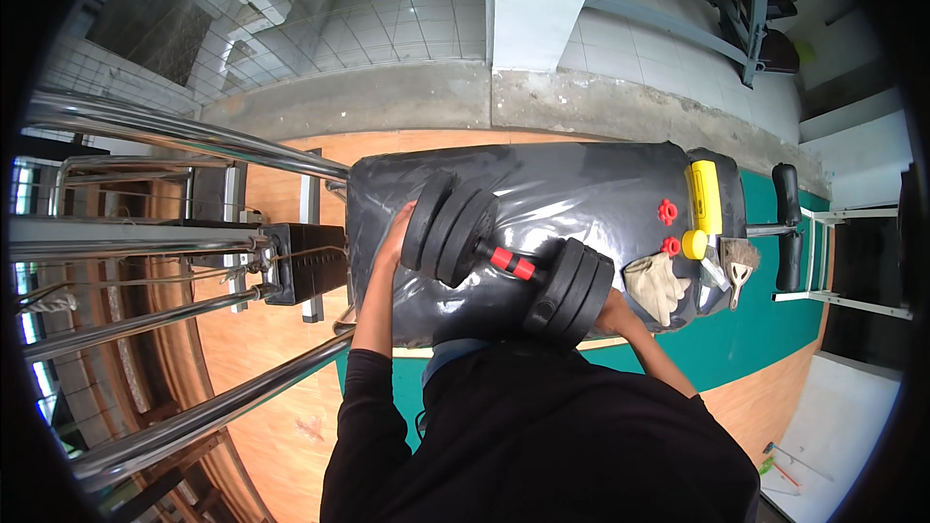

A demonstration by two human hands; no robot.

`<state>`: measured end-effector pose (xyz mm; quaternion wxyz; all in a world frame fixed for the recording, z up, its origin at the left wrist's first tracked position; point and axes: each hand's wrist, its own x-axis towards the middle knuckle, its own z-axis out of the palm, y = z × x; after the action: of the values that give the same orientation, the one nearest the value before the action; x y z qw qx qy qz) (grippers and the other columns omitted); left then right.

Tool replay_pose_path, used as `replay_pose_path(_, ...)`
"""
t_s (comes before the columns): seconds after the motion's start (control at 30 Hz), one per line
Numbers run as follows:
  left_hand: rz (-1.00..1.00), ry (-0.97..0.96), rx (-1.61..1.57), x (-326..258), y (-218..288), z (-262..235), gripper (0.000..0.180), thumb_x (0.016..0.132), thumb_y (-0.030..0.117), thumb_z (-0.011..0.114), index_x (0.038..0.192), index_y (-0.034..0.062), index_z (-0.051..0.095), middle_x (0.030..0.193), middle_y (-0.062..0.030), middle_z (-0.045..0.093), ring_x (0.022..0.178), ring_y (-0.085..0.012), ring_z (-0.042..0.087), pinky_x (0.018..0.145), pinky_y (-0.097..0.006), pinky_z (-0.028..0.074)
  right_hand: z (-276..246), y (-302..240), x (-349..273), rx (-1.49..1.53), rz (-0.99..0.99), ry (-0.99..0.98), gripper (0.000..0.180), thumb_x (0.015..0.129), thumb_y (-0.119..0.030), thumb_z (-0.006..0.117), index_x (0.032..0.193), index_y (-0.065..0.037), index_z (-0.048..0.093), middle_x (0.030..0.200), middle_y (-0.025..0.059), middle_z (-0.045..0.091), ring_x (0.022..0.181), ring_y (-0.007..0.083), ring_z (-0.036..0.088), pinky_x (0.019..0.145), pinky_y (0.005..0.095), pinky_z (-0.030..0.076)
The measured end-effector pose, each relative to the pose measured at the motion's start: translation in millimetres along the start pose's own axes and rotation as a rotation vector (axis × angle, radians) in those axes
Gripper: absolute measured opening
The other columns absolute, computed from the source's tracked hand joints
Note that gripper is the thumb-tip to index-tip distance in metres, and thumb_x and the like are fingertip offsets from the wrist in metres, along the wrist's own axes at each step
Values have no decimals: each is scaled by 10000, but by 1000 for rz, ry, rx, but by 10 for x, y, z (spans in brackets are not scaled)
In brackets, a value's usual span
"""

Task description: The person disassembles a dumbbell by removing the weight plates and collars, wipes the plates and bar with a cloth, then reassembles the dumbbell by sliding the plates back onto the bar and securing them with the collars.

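A dumbbell [511, 262] with black weight plates and a red-and-black handle lies slantwise over the black padded bench [387, 174]. My left hand [400, 230] is pressed to the outer face of the left plates [448, 230], its fingers mostly hidden behind them. At the other end, my right hand [612, 315] holds the outer side of the right plates [572, 292], fingers partly covered. To the right on the bench sit two red star-shaped collar nuts [667, 210], one nearer me than the other.
Beyond the nuts are a yellow container [704, 199], a round yellow lid [694, 244], pale work gloves [656, 286] and a brush [739, 276]. Chrome bars [194, 140] and a weight stack [305, 264] stand at the left. A concrete ledge [387, 102] runs behind the bench.
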<state>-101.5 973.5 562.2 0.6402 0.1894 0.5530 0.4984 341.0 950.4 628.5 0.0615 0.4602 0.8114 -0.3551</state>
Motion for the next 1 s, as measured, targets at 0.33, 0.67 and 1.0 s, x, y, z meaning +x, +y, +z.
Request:
replay_pose_path(0.33, -36, 132, 70, -150, -85, 115, 313, 920, 277, 468, 1106, 35, 537, 895, -67, 608, 781, -131, 579, 697, -253, 456, -380, -64, 6, 33, 213, 46, 322, 702, -290, 676, 954, -91, 665, 933, 169, 659, 884, 354, 627, 740, 417, 499)
replay_pose_path(0.67, 36, 354, -46, -898, 188, 517, 501, 963, 396, 351, 1282, 27, 463, 1180, -128, 562, 1055, -196, 562, 913, -324, 447, -875, -217, 497, -207, 288, -27, 311, 712, -293, 655, 907, -51, 667, 901, 221, 650, 886, 382, 627, 742, 442, 507)
replay_pose_path(1.0, -108, 157, -185, -704, -130, 168, 703, 894, 583, 385, 1357, 55, 410, 1282, -118, 493, 1192, -216, 453, 998, -335, 352, -721, -61, 770, -48, 343, 21, 352, 761, -303, 592, 954, -15, 653, 958, 258, 628, 953, 410, 592, 794, 444, 480)
